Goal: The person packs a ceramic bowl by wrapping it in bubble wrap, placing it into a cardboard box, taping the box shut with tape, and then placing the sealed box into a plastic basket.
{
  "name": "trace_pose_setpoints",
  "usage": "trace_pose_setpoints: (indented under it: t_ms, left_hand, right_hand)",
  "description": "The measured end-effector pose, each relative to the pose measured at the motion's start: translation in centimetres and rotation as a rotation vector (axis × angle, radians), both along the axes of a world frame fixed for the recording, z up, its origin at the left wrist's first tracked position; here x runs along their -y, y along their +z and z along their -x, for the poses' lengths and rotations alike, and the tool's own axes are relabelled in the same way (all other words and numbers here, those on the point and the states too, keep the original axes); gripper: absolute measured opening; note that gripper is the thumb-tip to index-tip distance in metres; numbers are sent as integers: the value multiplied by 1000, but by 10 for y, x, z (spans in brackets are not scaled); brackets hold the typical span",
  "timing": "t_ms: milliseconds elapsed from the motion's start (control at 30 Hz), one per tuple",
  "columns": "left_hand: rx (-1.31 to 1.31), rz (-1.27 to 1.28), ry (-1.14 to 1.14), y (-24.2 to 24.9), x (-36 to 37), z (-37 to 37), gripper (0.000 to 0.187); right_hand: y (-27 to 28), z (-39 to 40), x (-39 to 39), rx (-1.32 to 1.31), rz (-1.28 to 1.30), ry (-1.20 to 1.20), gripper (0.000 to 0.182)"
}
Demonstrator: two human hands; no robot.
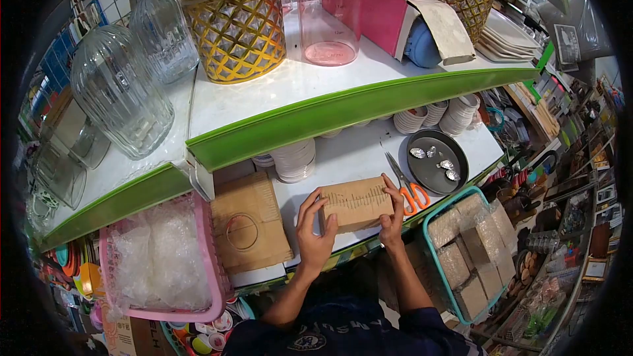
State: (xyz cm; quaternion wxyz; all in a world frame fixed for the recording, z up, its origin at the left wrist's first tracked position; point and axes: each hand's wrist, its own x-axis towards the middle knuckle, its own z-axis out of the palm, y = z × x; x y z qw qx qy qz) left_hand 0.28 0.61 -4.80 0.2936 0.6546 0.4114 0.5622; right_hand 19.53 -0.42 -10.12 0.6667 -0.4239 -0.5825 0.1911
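Note:
A small brown cardboard box with a row of dark marks on its upper face is held between my two hands at the shelf's front edge. My left hand grips its left end, the thumb on the near side. At the right end, my right hand has its fingers closed around the corner. Orange-handled scissors lie just right of the box, their blades pointing away. Beyond them sits a round dark pan with several foil-like silvery lumps in it. Flat brown cardboard lies to the left, a ring shape on it.
A pink basket of bubble wrap stands at left, a teal basket of wrapped boxes at right. Stacked white dishes sit under the green-edged upper shelf, which carries glass jars, a gold lattice container and a pink box.

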Motion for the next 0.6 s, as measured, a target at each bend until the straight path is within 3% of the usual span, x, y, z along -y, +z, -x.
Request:
trace_pose_setpoints:
  t_ms: [267,600]
  left_hand:
    - [-23,20,-13,8,3,1,37]
    - [-102,42,-57,24,34,15,41]
  right_hand:
    - [9,3,5,-75,60,7,58]
    - [20,4,1,-55,69,-30,60]
